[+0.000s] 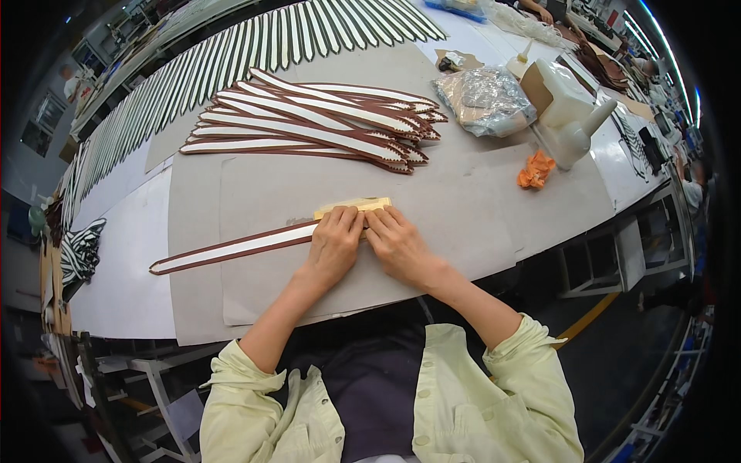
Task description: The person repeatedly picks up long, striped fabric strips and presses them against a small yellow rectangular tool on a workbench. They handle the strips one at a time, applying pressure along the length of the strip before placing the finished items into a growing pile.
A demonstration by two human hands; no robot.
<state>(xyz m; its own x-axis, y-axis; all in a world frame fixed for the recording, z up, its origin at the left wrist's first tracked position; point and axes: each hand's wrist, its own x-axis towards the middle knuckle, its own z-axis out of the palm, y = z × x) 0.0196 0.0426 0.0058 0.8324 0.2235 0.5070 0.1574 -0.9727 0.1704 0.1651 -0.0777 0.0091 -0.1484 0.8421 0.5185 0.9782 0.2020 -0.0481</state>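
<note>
A long brown strap with a white middle (231,248) lies on the grey card sheet (463,224) in front of me. Its right end passes under a tan rectangular block (356,205). My left hand (334,245) presses flat on the strap just below the block. Beside it, touching, my right hand (397,245) presses down with its fingers at the block's edge. Neither hand grips anything. Farther back lies a loose pile of the same brown and white straps (316,123).
A long row of straps (231,54) is laid out side by side along the back of the table. At the right stand a white plastic jug (571,116), a crumpled clear bag (486,96) and an orange rag (536,170). The table edge runs just in front of me.
</note>
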